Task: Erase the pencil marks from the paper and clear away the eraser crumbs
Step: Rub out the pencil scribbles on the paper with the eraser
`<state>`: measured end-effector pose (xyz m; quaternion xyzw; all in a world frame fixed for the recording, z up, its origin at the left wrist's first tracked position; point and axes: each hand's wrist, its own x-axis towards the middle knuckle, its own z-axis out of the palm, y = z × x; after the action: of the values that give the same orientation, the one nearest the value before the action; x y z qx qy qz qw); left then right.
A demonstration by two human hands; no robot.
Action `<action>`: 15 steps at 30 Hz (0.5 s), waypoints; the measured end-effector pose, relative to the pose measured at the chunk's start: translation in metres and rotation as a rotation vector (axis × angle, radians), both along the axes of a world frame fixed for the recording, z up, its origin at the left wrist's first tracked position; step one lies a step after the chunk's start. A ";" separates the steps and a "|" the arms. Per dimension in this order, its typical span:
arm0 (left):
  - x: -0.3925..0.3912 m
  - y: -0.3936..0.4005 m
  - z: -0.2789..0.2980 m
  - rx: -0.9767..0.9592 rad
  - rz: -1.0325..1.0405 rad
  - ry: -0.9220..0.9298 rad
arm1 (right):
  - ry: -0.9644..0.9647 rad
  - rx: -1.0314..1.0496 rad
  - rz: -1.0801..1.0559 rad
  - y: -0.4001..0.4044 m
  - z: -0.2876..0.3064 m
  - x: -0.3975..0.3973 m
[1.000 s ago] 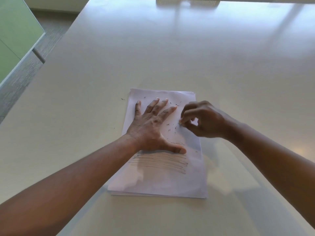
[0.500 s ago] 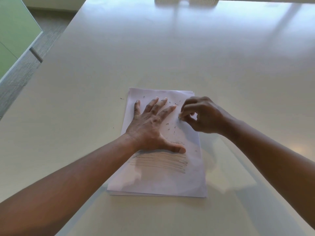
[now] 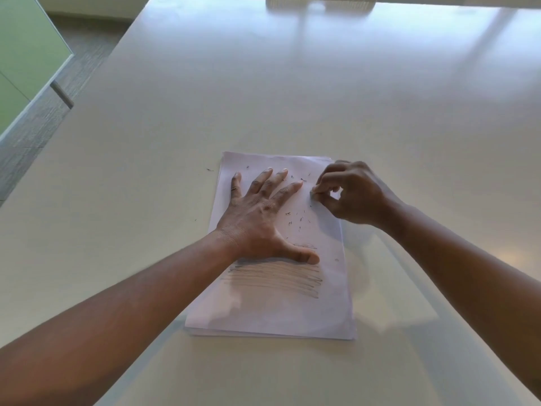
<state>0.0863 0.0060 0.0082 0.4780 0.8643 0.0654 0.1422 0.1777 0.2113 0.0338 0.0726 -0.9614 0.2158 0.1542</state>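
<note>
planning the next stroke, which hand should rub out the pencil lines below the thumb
Right hand: its fingers pinch a small eraser. The left hand lies flat, pinning the paper above the pencil lines.

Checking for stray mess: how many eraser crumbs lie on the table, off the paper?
2, both left of the paper: one crumb near its far left corner, another crumb nearer, beside the left hand. Arms may hide more.

Desk (image 3: 322,98): large, pale cream, glossy; bright reflections along far edge and a warm glare spot at right. Floor (image 3: 58,92): grey wood-grain, visible left of desk. Green panel (image 3: 20,54) with pale frame at far left
</note>
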 end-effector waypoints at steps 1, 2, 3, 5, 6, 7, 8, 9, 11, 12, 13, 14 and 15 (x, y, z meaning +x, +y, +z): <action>0.000 0.000 0.000 0.003 0.000 -0.003 | 0.010 -0.016 -0.034 0.001 -0.001 -0.002; 0.000 0.000 0.000 0.006 0.000 -0.005 | 0.013 -0.031 -0.048 0.000 -0.003 -0.002; 0.000 0.000 0.000 0.010 0.001 -0.006 | 0.005 -0.043 -0.045 -0.001 -0.003 0.001; 0.000 0.000 -0.001 0.019 0.005 0.001 | -0.030 -0.087 -0.008 -0.006 -0.004 0.013; 0.000 0.000 -0.002 0.022 0.004 0.007 | -0.049 -0.119 0.020 -0.009 -0.004 0.019; -0.001 0.000 -0.002 0.024 0.004 0.010 | -0.070 -0.152 0.049 -0.011 -0.004 0.025; -0.001 0.000 -0.003 0.025 0.002 0.013 | -0.085 -0.175 0.066 -0.013 -0.004 0.029; -0.001 0.000 -0.003 0.025 0.002 0.016 | -0.092 -0.184 0.071 -0.014 -0.004 0.029; 0.000 0.000 -0.002 0.021 0.000 0.014 | -0.078 -0.166 0.045 -0.013 -0.003 0.022; 0.000 0.000 -0.002 0.019 0.000 0.010 | -0.056 -0.152 0.014 -0.013 -0.004 0.016; 0.000 0.000 -0.002 0.019 0.000 0.006 | -0.029 -0.143 -0.025 -0.012 -0.004 0.008; 0.000 0.000 -0.002 0.021 0.001 0.004 | -0.003 -0.140 -0.065 -0.011 -0.005 0.001; 0.000 0.000 -0.001 0.024 0.001 0.005 | 0.020 -0.142 -0.103 -0.009 -0.007 -0.005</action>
<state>0.0866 0.0063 0.0068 0.4793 0.8642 0.0747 0.1341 0.1730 0.2018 0.0273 0.0144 -0.9446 0.2743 0.1797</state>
